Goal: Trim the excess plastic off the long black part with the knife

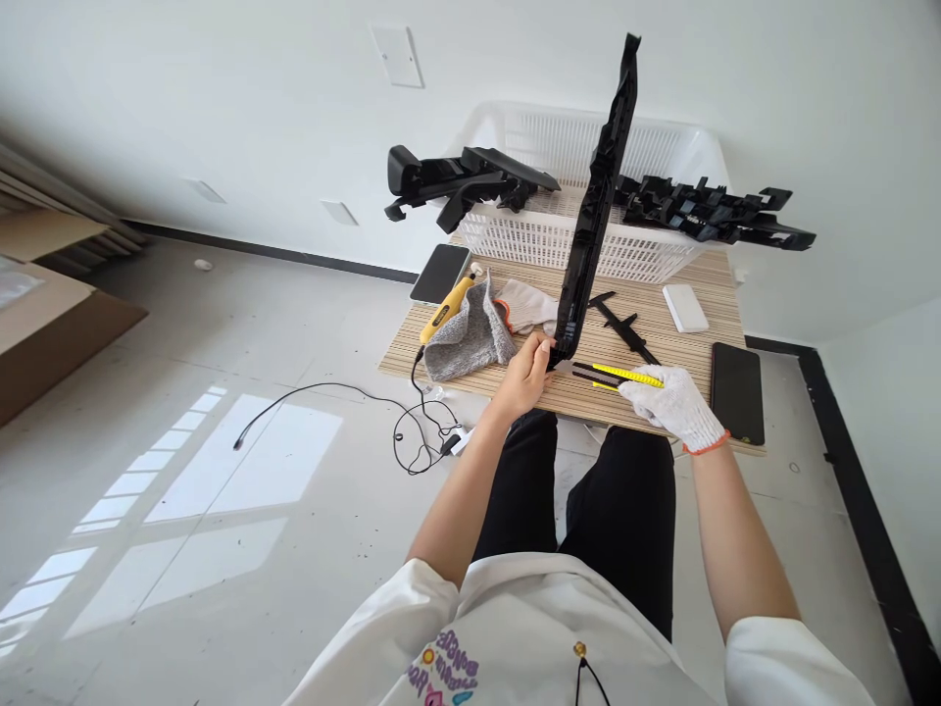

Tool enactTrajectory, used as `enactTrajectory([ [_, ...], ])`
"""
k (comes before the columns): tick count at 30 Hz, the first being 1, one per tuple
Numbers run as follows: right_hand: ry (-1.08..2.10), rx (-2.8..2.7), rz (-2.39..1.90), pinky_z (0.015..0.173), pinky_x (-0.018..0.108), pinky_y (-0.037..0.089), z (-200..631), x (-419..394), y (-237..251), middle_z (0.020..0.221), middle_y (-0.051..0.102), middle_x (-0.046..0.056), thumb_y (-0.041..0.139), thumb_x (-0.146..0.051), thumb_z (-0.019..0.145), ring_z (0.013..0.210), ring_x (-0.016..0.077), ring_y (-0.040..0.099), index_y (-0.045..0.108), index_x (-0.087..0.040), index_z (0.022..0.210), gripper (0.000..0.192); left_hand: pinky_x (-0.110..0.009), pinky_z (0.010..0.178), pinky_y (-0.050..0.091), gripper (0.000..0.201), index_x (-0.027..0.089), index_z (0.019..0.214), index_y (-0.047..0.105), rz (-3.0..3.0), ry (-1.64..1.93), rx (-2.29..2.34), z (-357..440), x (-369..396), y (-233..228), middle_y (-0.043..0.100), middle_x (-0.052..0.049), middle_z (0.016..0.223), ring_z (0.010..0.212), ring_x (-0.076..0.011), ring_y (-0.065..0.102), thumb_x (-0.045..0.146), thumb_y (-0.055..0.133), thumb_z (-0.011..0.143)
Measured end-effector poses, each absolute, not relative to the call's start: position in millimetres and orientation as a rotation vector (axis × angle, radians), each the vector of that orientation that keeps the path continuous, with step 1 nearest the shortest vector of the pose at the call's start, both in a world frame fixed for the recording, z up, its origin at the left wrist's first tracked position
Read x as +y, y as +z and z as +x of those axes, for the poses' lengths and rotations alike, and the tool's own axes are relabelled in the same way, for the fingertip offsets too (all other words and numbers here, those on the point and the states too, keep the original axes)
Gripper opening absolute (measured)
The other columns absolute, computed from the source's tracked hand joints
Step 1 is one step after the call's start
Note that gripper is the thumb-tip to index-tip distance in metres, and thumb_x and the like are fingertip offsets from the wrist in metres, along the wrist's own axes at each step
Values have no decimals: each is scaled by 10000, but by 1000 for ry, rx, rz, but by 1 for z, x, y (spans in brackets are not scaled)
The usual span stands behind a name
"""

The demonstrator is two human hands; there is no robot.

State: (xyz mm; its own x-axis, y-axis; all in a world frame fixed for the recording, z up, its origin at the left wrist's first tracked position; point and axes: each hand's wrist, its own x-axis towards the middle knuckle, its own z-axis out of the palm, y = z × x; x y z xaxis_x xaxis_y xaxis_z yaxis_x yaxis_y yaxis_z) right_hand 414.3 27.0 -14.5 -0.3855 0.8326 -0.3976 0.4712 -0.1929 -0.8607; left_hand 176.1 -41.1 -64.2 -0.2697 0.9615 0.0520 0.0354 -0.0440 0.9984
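Observation:
Bare and closed, my left hand (526,375) grips the lower end of a long black plastic trim piece (590,216), which stands tilted up above the table. My right hand (677,404), in a white knit glove with an orange cuff, is closed around a yellow and black utility knife (612,373). The knife points left, its tip close to the low end of the trim piece; whether they touch I cannot tell. Behind the knife lies a black caliper (624,328). A grey cloth (470,338) and another white glove (527,306) lie left of the trim piece.
A white plastic basket (515,235) at the back holds black plastic parts (470,181) that overhang both sides. On the wooden table are a yellow rotary tool (447,310), a phone (439,273), a white box (685,309) and a black phone (737,392). A cable (323,385) trails on the floor.

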Motion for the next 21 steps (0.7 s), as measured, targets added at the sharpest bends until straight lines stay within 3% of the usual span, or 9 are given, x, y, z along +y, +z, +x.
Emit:
enactTrajectory([
  [12, 1666, -1789, -1448, 365, 200, 209, 422, 34, -22, 458, 478, -42, 776, -427, 753, 400, 66, 340, 569, -197, 707, 313, -226, 474, 396, 686, 207, 994, 564, 1082, 1431, 1379, 178, -40, -57, 348, 35, 747, 534, -75, 318, 868, 427, 870],
  [21, 1651, -1751, -1493, 373, 201, 214, 419, 30, -19, 479, 485, -46, 782, -420, 751, 412, 70, 350, 598, -197, 761, 289, -253, 560, 477, 611, 222, 1014, 558, 1075, 1423, 1348, 177, -41, -59, 373, 41, 763, 531, -73, 319, 811, 422, 926],
])
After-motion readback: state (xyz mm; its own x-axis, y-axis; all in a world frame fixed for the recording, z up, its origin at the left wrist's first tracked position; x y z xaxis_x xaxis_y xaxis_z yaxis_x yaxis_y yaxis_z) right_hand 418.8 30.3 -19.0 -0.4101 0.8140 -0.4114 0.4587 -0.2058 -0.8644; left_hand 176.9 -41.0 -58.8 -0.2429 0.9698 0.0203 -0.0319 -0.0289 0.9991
